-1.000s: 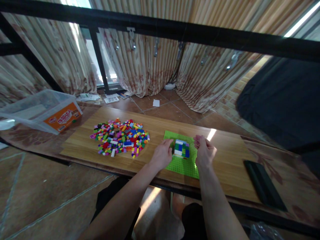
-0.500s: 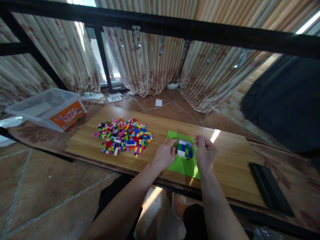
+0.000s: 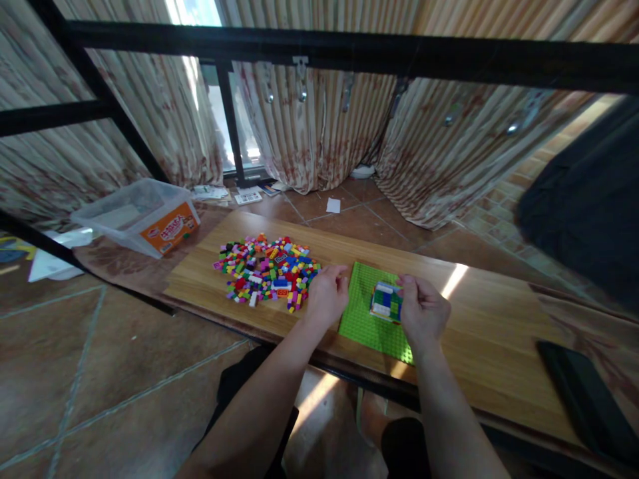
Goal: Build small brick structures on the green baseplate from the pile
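A green baseplate (image 3: 363, 314) lies on the wooden board (image 3: 479, 332) with a small block of blue, white and green bricks (image 3: 385, 301) built on it. My right hand (image 3: 423, 311) rests at the right side of that block, fingers curled and touching it. My left hand (image 3: 327, 295) has its fingers curled between the baseplate's left edge and the pile of loose coloured bricks (image 3: 267, 269); whether it holds a brick is hidden.
A clear plastic tub with an orange label (image 3: 144, 221) stands at the far left. A dark flat object (image 3: 584, 392) lies at the board's right end. Black metal bars (image 3: 349, 53) cross overhead, with curtains and papers on the tiled floor behind.
My left hand has drawn away from the built block toward the loose brick pile. The right hand stays at the block. The camera view has shifted left.
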